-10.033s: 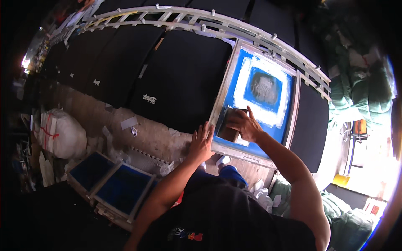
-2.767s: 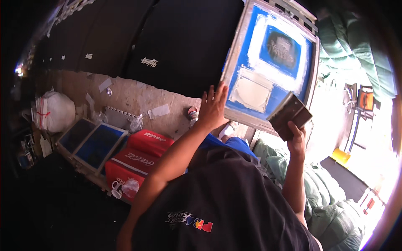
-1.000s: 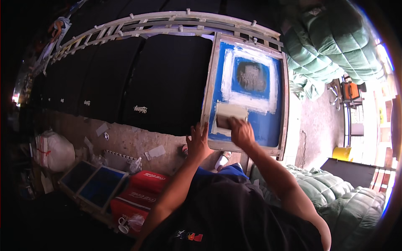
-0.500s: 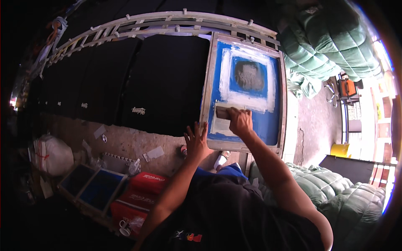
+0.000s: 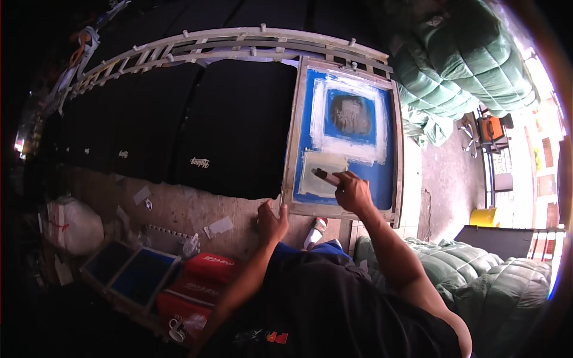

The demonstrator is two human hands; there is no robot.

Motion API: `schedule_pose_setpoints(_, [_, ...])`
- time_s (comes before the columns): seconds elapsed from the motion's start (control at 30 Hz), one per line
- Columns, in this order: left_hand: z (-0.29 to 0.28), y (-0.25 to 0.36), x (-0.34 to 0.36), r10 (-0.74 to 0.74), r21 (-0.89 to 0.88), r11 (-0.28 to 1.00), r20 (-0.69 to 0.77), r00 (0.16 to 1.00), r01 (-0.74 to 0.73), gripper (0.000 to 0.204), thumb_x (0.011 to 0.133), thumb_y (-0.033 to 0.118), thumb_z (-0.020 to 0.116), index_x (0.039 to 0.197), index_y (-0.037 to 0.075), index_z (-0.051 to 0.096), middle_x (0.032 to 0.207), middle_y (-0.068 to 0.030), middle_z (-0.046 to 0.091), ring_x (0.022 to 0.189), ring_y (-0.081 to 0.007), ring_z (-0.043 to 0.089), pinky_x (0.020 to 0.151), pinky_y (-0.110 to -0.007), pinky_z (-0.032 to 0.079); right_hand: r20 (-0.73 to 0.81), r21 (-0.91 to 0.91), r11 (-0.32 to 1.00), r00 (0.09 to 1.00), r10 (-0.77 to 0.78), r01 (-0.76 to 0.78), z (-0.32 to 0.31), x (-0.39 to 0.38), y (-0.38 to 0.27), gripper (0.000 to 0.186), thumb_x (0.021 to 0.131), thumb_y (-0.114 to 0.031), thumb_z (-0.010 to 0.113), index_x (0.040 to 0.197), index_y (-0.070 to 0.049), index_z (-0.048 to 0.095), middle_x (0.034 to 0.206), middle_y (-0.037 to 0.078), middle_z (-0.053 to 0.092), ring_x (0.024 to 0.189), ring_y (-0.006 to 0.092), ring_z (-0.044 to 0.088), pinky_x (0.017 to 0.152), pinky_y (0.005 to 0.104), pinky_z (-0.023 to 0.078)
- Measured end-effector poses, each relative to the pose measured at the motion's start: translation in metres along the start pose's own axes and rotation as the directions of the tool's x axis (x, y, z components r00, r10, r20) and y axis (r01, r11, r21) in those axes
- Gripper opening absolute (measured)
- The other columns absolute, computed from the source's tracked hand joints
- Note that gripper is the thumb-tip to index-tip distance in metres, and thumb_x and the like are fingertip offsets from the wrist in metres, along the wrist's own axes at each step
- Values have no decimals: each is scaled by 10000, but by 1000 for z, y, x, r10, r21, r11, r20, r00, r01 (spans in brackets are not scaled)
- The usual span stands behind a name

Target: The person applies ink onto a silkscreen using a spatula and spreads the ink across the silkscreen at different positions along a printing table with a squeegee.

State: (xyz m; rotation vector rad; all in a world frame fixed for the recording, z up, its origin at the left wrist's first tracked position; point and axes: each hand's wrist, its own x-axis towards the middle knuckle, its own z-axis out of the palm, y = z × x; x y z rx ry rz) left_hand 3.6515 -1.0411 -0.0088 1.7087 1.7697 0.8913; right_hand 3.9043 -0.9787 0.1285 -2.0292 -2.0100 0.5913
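My right hand (image 5: 353,192) is closed around a squeegee (image 5: 327,176) with a dark, flat blade. The squeegee is over the pale rectangular patch (image 5: 319,186) on a blue screen-printing frame (image 5: 290,137). Above that patch, the blue mesh carries a white painted border around a dark grey design. My left hand (image 5: 273,221) is beside the frame's near left corner, thumb apart from its partly curled fingers, with nothing visible in it. Left of the frame, black fabric pieces (image 5: 239,125) lie in a row, each with a small white print near its lower edge.
A metal rail (image 5: 227,48) runs along the far side. Green bundles (image 5: 477,65) are piled at the right, with more green bundles (image 5: 441,262) nearer me. Red crates (image 5: 206,268), spare blue screens (image 5: 143,271) and a white sack (image 5: 74,227) stand at lower left.
My left hand has drawn back from the frame's left edge toward me, its spread fingers now partly curled. My right hand has turned the squeegee, which now tilts over the pale patch.
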Motion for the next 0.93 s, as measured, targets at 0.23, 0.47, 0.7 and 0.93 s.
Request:
schedule_pose_setpoints(0.23, [27,-18,0,-517,-313,616,532,670,723,522,1085,463,407,1233,-20,539,861,-151,698,593,-194,698,543,-329,579,223,-141,990,975,19,13,2,61,4,364,793,-126,577,1101,-191,759,1103,124,727,1045,345,687,943,533,467])
schedule_pose_setpoints(0.47, [15,-4,4,-518,-303,610,547,658,733,495,1093,426,388,1190,-29,555,867,-136,696,589,-183,698,514,-316,583,-10,-289,930,971,-239,226,57,28,15,266,888,-183,559,1119,-166,691,1155,116,640,1052,390,620,839,571,427])
schedule_pose_setpoints(0.7, [26,-33,9,-386,-257,747,583,714,613,609,1049,458,364,981,-87,629,748,-217,682,614,-311,724,610,-435,576,-183,-134,983,972,-149,125,33,-71,2,485,777,-122,668,1259,-169,651,1279,66,644,1142,304,594,957,487,415])
schedule_pose_setpoints(0.93, [46,-25,53,-415,-14,895,337,845,445,734,1022,589,372,1290,-64,576,1169,-357,655,1130,-334,693,995,-465,500,127,750,579,929,349,-320,-67,-47,93,358,890,-206,705,1242,-142,679,1166,120,737,1022,343,718,933,550,525])
